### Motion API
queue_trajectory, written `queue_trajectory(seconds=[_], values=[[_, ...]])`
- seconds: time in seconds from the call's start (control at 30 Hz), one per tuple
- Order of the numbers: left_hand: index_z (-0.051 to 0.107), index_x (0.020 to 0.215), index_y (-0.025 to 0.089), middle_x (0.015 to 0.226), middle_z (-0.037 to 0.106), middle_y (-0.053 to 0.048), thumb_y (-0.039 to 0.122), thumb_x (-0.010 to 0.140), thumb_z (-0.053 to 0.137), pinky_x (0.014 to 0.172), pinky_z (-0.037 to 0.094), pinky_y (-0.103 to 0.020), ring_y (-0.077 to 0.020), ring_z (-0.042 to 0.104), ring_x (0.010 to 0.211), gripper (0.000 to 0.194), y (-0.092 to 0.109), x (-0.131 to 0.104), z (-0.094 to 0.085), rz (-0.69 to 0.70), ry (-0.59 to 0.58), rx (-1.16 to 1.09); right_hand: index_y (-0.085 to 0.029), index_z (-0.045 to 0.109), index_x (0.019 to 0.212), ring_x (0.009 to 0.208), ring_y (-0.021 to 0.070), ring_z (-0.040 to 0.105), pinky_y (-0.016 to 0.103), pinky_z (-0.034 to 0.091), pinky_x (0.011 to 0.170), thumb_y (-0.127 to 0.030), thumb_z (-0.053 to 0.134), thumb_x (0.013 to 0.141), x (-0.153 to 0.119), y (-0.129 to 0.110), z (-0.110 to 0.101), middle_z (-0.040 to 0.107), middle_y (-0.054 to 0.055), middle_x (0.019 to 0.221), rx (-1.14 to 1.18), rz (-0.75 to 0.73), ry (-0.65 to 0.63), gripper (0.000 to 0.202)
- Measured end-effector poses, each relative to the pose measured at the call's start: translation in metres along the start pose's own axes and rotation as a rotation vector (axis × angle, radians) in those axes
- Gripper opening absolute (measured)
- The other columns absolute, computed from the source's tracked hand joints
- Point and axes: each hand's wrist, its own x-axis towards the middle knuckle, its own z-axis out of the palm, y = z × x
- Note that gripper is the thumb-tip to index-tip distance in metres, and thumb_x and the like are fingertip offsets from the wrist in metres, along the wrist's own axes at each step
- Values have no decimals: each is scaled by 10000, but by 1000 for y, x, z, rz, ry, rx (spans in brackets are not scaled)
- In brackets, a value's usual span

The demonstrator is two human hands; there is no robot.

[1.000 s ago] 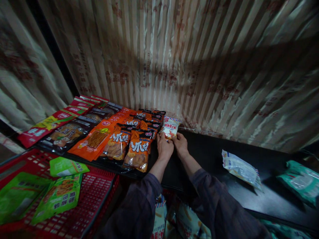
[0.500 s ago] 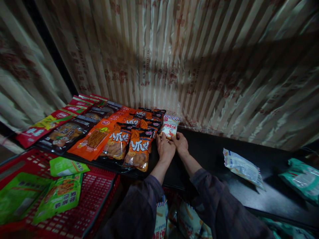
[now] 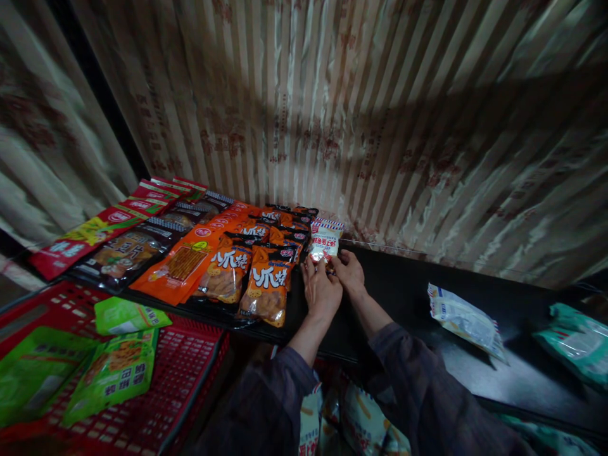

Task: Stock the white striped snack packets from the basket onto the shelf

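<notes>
A small white snack bag (image 3: 325, 239) with red lettering and a striped top edge lies at the back of the black shelf (image 3: 396, 285), against the striped wall covering. My left hand (image 3: 322, 290) grips its near end, fingers bent over the front. At the bag's lower right corner, my right hand (image 3: 350, 273) closes with curled fingers; its thumb is partly hidden. Just left of the bag are overlapping rows of orange-and-black snack bags (image 3: 268, 285), close to my left hand but apart from it.
Orange stick-snack bags (image 3: 183, 263), dark bags (image 3: 128, 253) and red bags (image 3: 78, 244) continue leftward. A red basket (image 3: 190, 367) holds green bags (image 3: 116, 373). Rightward lie a white bag (image 3: 465, 320) and a teal bag (image 3: 574, 342). More pale bags (image 3: 363, 418) sit below the shelf edge.
Both my hands have shifted slightly right and toward me along the white snack bag, so more of its front shows. The view has moved a little; the other bags stay put.
</notes>
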Motion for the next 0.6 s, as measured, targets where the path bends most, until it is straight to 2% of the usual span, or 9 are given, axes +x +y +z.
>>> queue_trajectory(seconds=[0.17, 0.43, 0.6], values=[[571, 1341, 177, 1565, 388, -104, 50, 747, 548, 1235, 202, -428, -289, 239, 1495, 609, -3, 7, 3, 3, -37, -46, -186, 632, 1233, 1167, 265, 620, 383, 444, 1009, -409, 624, 804, 4, -2, 1, 684, 126, 1229, 11, 21, -4, 484], [575, 1313, 58, 1528, 420, -193, 23, 757, 521, 1239, 200, -392, -279, 291, 1477, 560, -7, 10, 4, 53, -46, -52, -203, 651, 1201, 1097, 265, 653, 388, 459, 977, -427, 620, 811, 1, -3, 2, 718, 107, 1149, 19, 19, -42, 451], [595, 1289, 115, 1548, 409, -138, 32, 747, 537, 1234, 222, -410, -289, 262, 1487, 551, -7, 8, 4, 49, -28, -37, -166, 614, 1257, 1226, 288, 582, 398, 409, 1047, -483, 600, 816, 9, -2, 3, 653, 148, 1283, 66, 5, -11, 543]])
